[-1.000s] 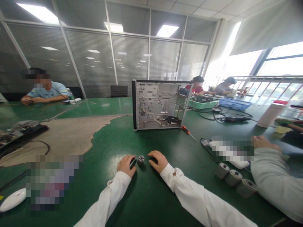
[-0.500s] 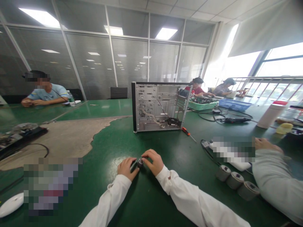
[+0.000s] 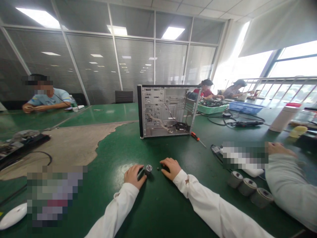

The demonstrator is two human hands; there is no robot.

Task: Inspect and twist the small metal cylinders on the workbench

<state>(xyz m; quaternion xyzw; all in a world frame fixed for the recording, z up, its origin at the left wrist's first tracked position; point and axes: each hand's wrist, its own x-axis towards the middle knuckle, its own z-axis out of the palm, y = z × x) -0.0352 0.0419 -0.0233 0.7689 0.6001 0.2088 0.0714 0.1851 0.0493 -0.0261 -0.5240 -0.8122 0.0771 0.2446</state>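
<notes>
At lower centre, in what I judge small-part handling, my left hand point(image 3: 133, 176), grip indeterminable, curls beside the cylinder point(image 3: 149, 170); my right hand point(image 3: 172, 169), fingers parted, flanks a small piece point(image 3: 158, 169) calling next for a fine pinch.

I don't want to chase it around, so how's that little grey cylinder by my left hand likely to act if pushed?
The grey cylinder stands on end, so a gentle push would probably slide it. Its round side suggests it could roll if tipped over. The green tabletop looks smooth and shiny, so grip there may be low.
</notes>
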